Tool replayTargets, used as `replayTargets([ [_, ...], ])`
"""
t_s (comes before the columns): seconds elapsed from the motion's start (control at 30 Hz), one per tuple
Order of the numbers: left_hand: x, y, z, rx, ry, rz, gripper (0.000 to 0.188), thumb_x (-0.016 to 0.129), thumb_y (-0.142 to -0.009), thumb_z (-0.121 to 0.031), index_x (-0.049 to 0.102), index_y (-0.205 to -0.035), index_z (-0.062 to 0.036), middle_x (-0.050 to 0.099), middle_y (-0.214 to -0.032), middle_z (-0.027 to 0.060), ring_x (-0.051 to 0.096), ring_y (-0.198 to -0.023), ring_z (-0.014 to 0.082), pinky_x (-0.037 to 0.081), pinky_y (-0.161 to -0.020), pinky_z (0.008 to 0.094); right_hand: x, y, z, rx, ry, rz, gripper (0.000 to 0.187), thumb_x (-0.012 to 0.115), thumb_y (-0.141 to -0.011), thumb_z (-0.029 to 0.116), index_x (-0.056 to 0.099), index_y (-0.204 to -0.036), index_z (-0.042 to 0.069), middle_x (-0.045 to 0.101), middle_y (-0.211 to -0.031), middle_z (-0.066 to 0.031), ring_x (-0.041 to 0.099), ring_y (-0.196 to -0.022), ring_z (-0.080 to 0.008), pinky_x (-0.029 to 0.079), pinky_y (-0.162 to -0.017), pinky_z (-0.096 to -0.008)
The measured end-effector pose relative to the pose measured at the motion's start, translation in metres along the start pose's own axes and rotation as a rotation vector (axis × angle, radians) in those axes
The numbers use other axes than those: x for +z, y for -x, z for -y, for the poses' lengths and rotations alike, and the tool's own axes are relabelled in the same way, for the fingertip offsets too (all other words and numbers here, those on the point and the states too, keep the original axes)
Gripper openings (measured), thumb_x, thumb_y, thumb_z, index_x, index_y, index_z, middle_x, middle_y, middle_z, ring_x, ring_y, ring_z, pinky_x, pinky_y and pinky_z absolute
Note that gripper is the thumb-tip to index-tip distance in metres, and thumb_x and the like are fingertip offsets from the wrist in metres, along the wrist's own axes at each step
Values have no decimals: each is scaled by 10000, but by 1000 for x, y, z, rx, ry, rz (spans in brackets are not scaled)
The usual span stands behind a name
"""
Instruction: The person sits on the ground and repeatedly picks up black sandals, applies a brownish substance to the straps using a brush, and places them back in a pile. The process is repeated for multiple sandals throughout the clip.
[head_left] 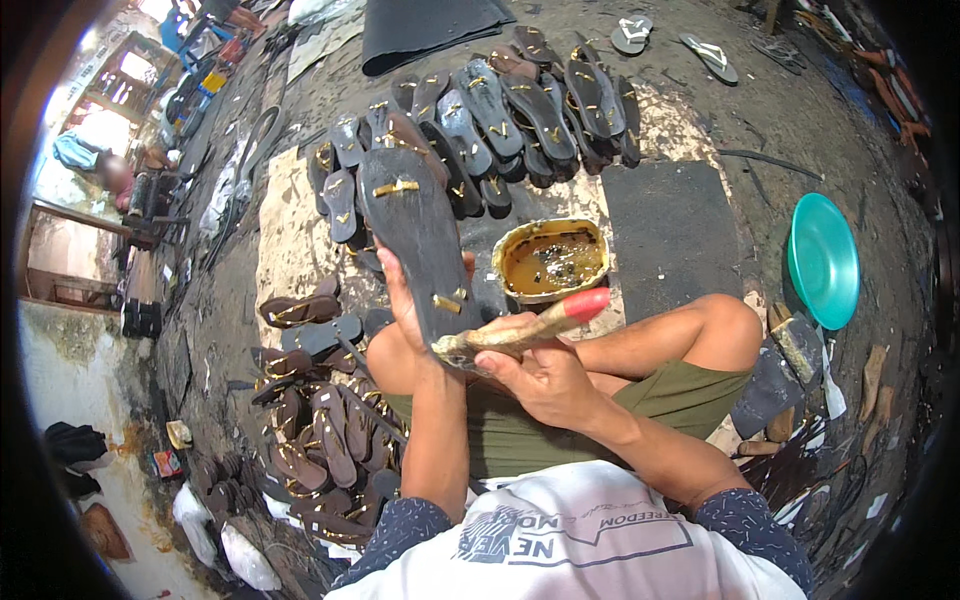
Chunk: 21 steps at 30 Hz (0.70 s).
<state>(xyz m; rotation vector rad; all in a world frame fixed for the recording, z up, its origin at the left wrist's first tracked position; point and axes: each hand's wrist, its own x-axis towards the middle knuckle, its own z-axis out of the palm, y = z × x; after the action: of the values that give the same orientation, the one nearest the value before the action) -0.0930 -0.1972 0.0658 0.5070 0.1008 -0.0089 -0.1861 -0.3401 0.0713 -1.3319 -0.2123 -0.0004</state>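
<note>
My left hand [398, 305] grips a dark sandal [412, 230], its sole's underside turned up, with yellowish strap ends showing near the toe and the heel. In my right hand [555, 385] is a brush [530, 332] with a red-tipped, glue-crusted handle. The brush's head lies at the heel end of the sole and seems to touch it; its bristles are hard to make out. Beyond the brush stands a crusted tub [538, 297] of amber, glue-like liquid with dark specks.
Rows of upturned soles [540, 120] lie ahead. More sandals [330, 440] are heaped left of my knee. A dark rubber sheet [670, 230] lies right of the tub, and a teal basin [825, 262] stands farther right. White-strapped flip-flops [710, 58] rest at the far right.
</note>
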Motion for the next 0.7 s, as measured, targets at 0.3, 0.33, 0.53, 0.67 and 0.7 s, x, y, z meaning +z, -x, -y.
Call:
replayTargets([
  [0.3,16,-3,35,19,102,-93,484,471,-1081,-496,581,-1344,-104,702,-1172,89,675,-1070,240,544,-999,420,-25,-122,14,-706,560,-17,306,769,-885,138,696,-1169,53,675,-993,-153,629,-844,-368,500,-742,-436],
  [0.33,15,-4,25,-119,289,-5,438,492,-1080,-477,607,-1284,-107,702,-1140,80,658,-1098,240,484,-1083,435,-23,-125,13,-741,577,35,295,773,-884,150,693,-1153,59,666,-1001,-166,600,-827,-396,477,-722,-459],
  [0.53,-41,-40,-16,-3,-250,-171,498,569,-990,-630,616,-1262,-216,700,-1015,50,689,-778,195,605,-670,338,-14,-25,20,-128,219,234,231,733,-956,134,708,-1169,50,719,-1144,-109,677,-1017,-244,531,-901,-392],
  [0.67,-83,-69,-87,-17,-51,-308,345,508,-1036,-422,661,-1173,-145,714,-1112,60,694,-975,210,603,-826,428,-83,-20,58,-87,212,-349,322,718,-987,187,647,-1231,-11,686,-1156,-71,632,-1058,-148,503,-942,-324],
  [0.7,-110,-83,-107,-73,7,-195,370,485,-1041,-393,634,-1254,-130,708,-1167,63,686,-1034,232,603,-842,420,-103,-20,55,-119,245,-495,355,712,-995,199,621,-1258,-22,674,-1169,-74,620,-1070,-147,495,-954,-316],
])
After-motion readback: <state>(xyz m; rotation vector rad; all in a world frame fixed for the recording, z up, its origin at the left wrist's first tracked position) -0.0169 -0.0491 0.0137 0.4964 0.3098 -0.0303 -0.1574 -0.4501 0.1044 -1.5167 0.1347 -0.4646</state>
